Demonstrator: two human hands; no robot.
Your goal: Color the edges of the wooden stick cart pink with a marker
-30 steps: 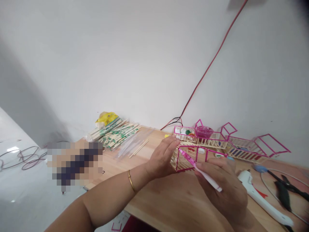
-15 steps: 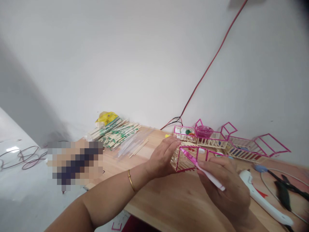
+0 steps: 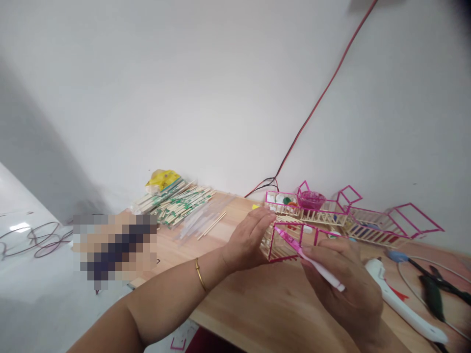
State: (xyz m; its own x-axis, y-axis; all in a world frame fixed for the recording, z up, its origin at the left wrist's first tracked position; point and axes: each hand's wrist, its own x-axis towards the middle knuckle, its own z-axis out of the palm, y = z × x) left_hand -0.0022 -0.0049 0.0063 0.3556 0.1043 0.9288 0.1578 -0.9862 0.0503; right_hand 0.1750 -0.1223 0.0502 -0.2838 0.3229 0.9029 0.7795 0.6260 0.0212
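Observation:
My left hand [image 3: 248,239] grips the left end of a small frame [image 3: 271,241] built of thin wooden sticks, its edges painted magenta. My right hand [image 3: 344,282] is closed around a paintbrush [image 3: 321,269] with a pale pink-white handle. Magenta paint covers the front part of the brush, and its tip lies at the frame's upper left corner, beside my left fingers. Part of the frame's right side is hidden behind my right hand.
Similar stick frames [image 3: 371,235] stand along the wall, with a magenta paint cup [image 3: 311,200] and paint pots [image 3: 281,199] among them. Wooden sticks [image 3: 180,206] and a yellow bag [image 3: 162,180] lie left. A white glue gun [image 3: 405,309] and cables are on the right.
The brush tip has shifted very slightly down along the frame's upper left corner. My left hand and the frame stay in place.

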